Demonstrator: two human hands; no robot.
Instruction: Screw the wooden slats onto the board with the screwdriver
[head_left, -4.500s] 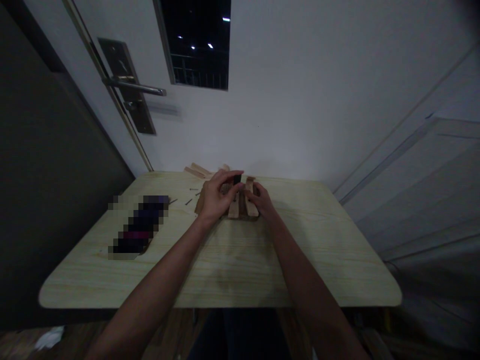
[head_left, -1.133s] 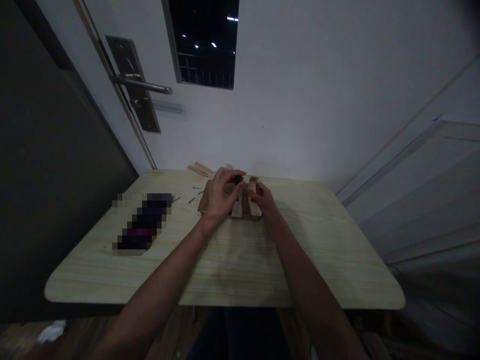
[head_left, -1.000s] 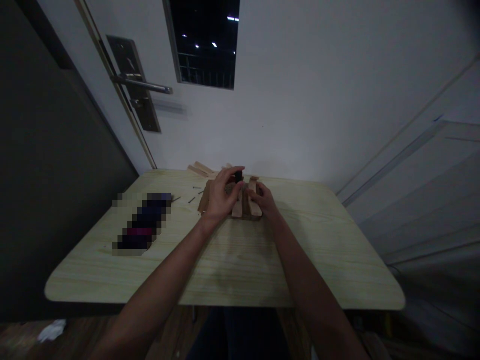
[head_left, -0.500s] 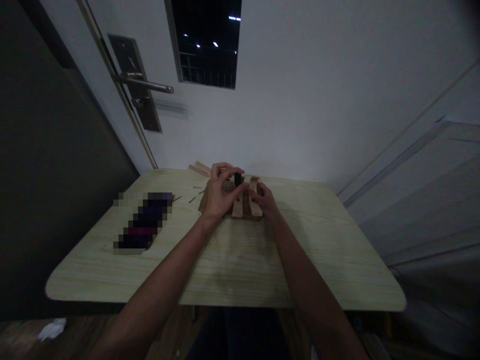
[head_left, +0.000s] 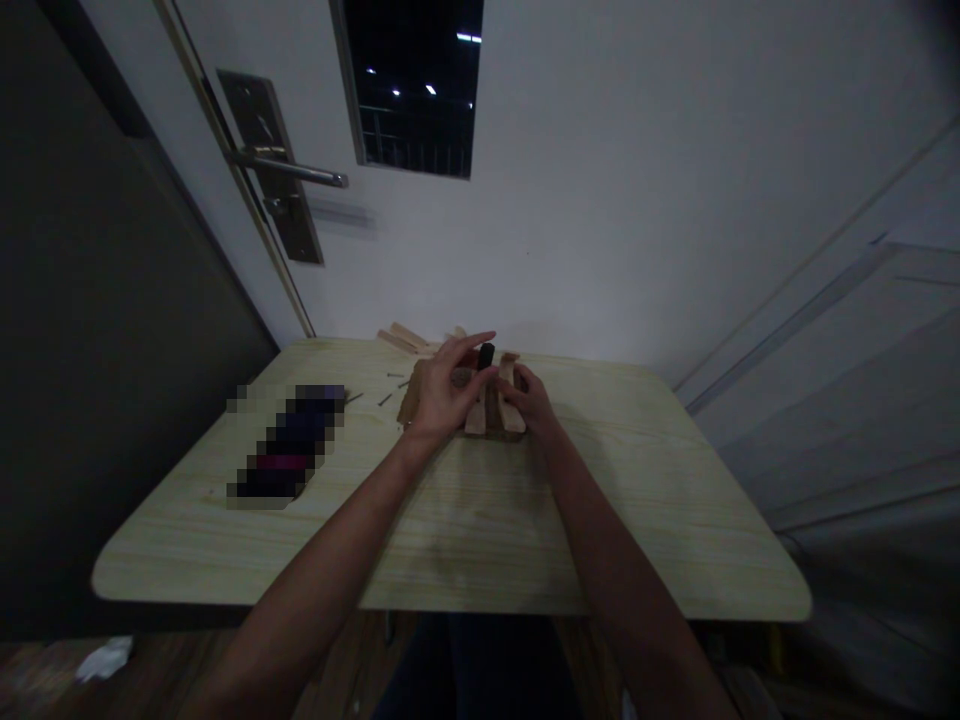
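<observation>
At the far middle of the tabletop (head_left: pixel 465 520), left hand (head_left: pixel 441 392) pinches a small black piece (head_left: pixel 486 355) upright between thumb and fingertips over the wooden slats (head_left: pixel 474 418), while right hand (head_left: pixel 529 400), fingers curled, clasps their right edge, steadying them.

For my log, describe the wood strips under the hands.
The wood strips are pale, short slats lying flat side by side near the far edge of the table, running away from the person. The left hand covers their left part, pinching a small black piece above them; the right hand rests on the right slat. Dim light hides finer detail.
</observation>
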